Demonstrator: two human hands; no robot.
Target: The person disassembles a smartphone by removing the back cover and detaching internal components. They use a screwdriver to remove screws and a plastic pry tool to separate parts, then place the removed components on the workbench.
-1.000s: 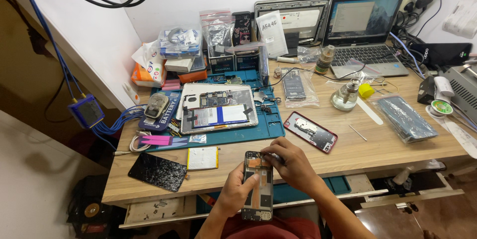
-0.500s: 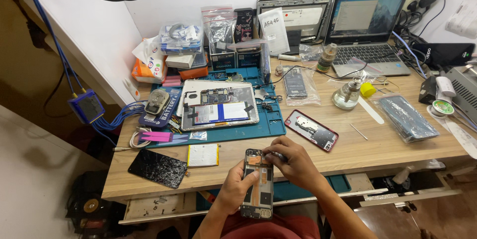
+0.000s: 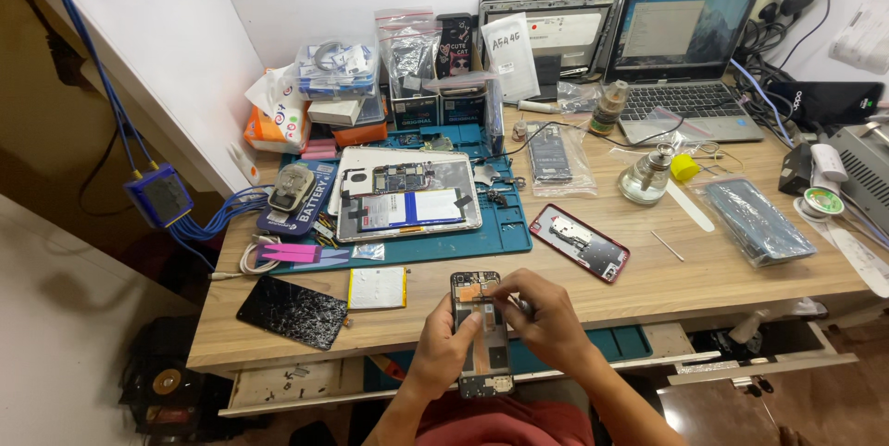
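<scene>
Head view: opened phone (image 3: pixel 482 335) is gripped from below by left hand (image 3: pixel 443 346) for steadiness; its upper innards are pinched by right hand (image 3: pixel 546 316).

A lit laptop screen (image 3: pixel 683 32) stood at the desk's (image 3: pixel 741 281) far right edge, a grey tablet screen (image 3: pixel 556 34) beside it with a white paper label (image 3: pixel 509 55). Clear bags (image 3: pixel 407 48) stood left of them. A cracked black screen (image 3: pixel 292 311) lay at the near left corner.
</scene>
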